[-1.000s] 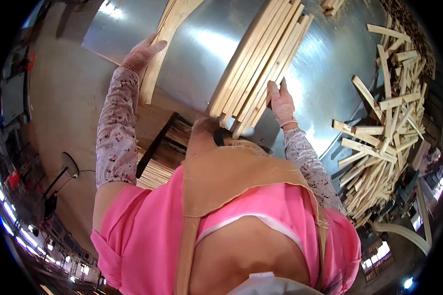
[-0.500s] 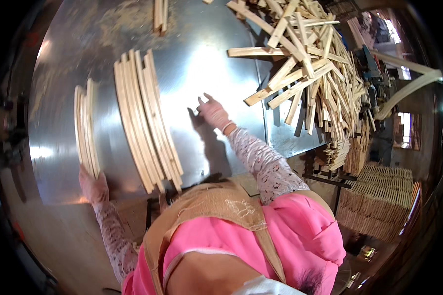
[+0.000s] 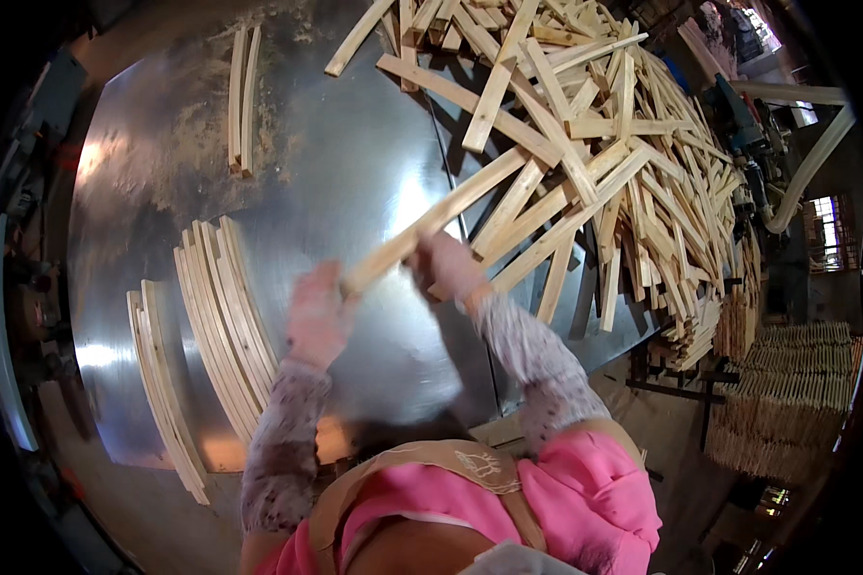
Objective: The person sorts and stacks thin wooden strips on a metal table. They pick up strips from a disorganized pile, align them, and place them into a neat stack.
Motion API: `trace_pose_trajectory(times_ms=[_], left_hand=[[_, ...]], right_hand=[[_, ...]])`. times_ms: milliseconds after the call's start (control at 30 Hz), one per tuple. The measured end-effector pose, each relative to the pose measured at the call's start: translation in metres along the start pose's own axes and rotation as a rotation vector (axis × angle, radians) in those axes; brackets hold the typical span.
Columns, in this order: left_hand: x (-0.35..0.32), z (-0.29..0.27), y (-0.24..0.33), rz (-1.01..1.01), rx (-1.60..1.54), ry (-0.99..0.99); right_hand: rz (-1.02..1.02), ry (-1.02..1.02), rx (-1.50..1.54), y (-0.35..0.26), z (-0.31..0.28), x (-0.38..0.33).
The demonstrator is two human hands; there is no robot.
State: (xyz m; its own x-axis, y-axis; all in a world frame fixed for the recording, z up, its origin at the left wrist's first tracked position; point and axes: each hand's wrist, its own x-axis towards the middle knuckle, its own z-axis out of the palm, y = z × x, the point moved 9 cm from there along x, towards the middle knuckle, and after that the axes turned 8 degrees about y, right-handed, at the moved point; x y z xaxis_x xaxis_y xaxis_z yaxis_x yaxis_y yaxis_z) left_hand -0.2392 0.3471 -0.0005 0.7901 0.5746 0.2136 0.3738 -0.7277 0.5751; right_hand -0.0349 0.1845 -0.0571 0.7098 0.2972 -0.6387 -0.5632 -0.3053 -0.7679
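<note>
A pale wooden strip (image 3: 408, 247) slants over the metal table, its far end reaching the loose pile. My right hand (image 3: 448, 265) is closed around its near part, fingers partly hidden by the strip. At the strip's near end is my left hand (image 3: 318, 316), smeared by motion; whether its fingers grip the wood is unclear. To the left of that hand lies a row of curved strips (image 3: 216, 321) set side by side. Farther left, a narrower group of strips (image 3: 163, 388) juts over the table's front edge.
A large jumbled heap of wooden strips (image 3: 633, 182) covers the right side of the metal table (image 3: 355, 144). Two strips (image 3: 243, 101) lie at the far left among sawdust. Stacked wood (image 3: 781, 402) stands beyond the table at right.
My left hand has left the narrow group at the left and moved right. My right hand has taken hold of a strip by the pile. The whole view has shifted.
</note>
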Motion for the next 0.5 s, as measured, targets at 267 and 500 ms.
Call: trace_pose_trajectory(times_ms=[267,500], left_hand=[[-0.117,0.110,-0.033,-0.802,-0.495,-0.396],[-0.172,-0.046,-0.064,-0.455,0.799,-0.125]], right_hand=[[-0.954,0.392,-0.893,-0.210,-0.050,0.001],[-0.630,0.806,-1.147,-0.262,-0.087,0.106]])
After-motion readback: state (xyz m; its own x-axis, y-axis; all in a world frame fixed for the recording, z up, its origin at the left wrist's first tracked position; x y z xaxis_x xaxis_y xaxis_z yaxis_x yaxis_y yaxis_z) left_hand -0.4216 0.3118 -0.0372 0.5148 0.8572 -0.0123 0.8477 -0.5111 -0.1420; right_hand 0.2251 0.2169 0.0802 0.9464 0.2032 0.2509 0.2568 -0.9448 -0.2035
